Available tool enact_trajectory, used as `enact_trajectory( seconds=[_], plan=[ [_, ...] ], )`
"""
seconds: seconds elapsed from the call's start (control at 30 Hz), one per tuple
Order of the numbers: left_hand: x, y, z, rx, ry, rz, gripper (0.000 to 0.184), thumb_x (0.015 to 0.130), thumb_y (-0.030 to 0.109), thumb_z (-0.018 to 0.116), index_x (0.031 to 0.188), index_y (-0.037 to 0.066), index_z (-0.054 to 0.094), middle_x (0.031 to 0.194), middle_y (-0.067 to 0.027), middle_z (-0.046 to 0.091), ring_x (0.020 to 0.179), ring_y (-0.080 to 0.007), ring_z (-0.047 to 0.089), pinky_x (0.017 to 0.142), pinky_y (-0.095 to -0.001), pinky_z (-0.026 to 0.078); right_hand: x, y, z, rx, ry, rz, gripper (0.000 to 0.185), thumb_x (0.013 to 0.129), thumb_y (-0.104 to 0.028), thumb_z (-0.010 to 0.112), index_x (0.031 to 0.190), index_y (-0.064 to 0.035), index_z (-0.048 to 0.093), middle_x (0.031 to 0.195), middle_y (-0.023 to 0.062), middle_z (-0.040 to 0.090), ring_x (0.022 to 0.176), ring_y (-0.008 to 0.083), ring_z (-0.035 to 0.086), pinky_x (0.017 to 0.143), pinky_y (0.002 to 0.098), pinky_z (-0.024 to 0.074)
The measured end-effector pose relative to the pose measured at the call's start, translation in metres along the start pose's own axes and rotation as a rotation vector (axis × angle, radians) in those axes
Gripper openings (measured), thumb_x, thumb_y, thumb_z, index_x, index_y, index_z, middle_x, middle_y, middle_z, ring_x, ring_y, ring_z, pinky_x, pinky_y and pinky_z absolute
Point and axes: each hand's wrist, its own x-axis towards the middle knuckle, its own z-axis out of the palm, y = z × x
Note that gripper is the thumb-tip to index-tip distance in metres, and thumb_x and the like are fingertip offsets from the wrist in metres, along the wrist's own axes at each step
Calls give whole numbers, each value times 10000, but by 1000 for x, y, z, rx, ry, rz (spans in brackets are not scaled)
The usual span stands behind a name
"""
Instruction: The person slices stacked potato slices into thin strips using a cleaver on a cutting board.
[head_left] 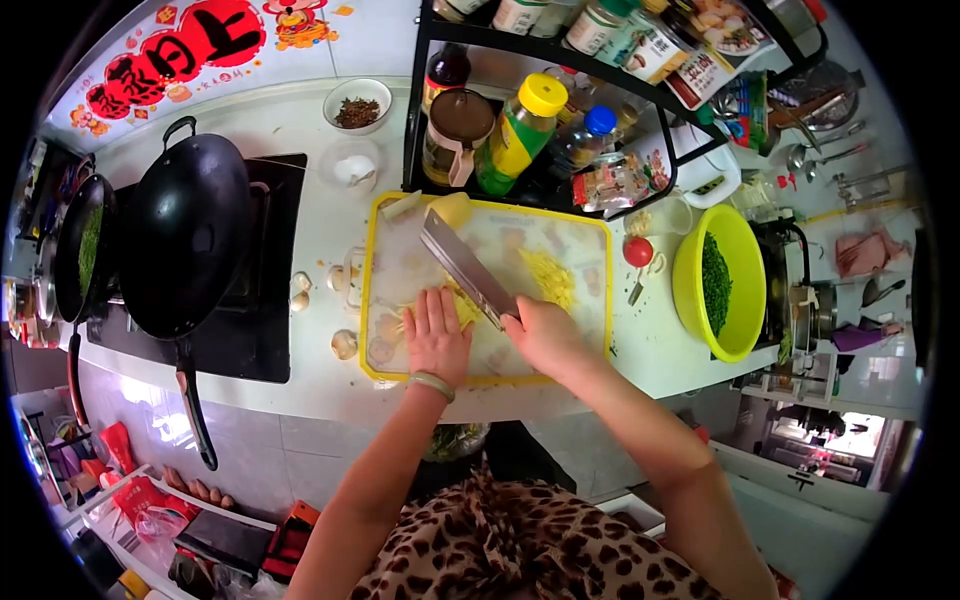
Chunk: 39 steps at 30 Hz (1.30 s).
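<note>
A yellow-rimmed cutting board point(500, 378) lies on the counter. My right hand point(545, 333) is wrapped round the handle of a cleaver point(465, 265), whose blade slants up and left over the board. My left hand point(438, 328) lies flat on the board's lower left, fingers stretched out, beside thin yellow shreds point(463, 303) that run under the blade. A second heap of shreds point(547, 278) sits right of the blade. Near the board's top edge are a peeled yellow piece point(450, 210) and a paler piece point(402, 205).
A black wok point(187, 235) stands on the stove point(270, 340) at left. Behind the board is a rack point(412, 110) of bottles and jars. To the right are a tomato point(637, 251), a small peeler-like tool point(645, 280) and a green basin point(745, 300) of chopped greens.
</note>
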Motion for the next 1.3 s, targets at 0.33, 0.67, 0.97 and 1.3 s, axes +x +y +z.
enact_trajectory(
  seconds=[0.33,0.67,0.97,1.3],
  plan=[
    [0,-1,-2,43,-51,-15,740,828,361,622,1394,-14,326,1383,-152,379,1308,-326,343,1054,-535,292,-16,6,-9,-52,-192,40,253,890,-227,544,888,25,541,797,233,617,783,411,612,705,495,480],
    [-3,-1,1,62,-73,7,738,823,350,620,1393,-14,325,1395,-159,366,1318,-329,330,1060,-550,275,12,7,55,10,61,68,276,901,-277,525,858,-6,549,698,209,616,654,404,604,606,498,483],
    [1,1,-3,-10,12,-14,763,796,297,665,1398,-12,312,1385,-153,377,1310,-333,343,1062,-520,287,-9,3,-4,-12,-54,-60,289,898,-265,545,861,21,524,773,241,612,763,425,598,672,495,473],
    [0,-3,1,6,-19,-10,719,794,308,661,1364,-18,367,1386,-160,389,1302,-341,359,1059,-521,294,-5,4,0,-71,-212,-25,278,902,-263,542,886,15,534,781,235,618,744,418,605,664,501,472]
  ],
)
